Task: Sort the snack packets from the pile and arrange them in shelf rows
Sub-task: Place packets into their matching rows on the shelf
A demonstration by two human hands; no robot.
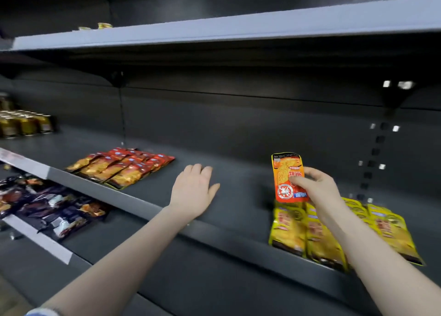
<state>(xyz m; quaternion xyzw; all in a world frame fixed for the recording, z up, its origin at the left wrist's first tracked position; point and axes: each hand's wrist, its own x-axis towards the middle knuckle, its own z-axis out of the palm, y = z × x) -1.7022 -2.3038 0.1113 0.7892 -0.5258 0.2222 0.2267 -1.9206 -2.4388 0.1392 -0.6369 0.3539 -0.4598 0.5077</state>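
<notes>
Right hand (315, 187) pinches orange packet (287, 172) (print upside down, upright).

The shelf (229, 191) is dark grey sheet metal with a smooth, matt painted finish. The orange packet (286, 172), the yellow packets (293, 227) and the red packets (124, 165) are glossy plastic film with reflective, slightly crinkled surfaces. The jars (26, 125) appear glossy, with shiny gold lids.

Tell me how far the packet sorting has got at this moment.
Done: a row of red-and-gold foil packets and a yellow packet group lie on the dark metal shelf. In hand: the right hand grips an orange packet. Left: placing it; the left hand rests open.
</notes>
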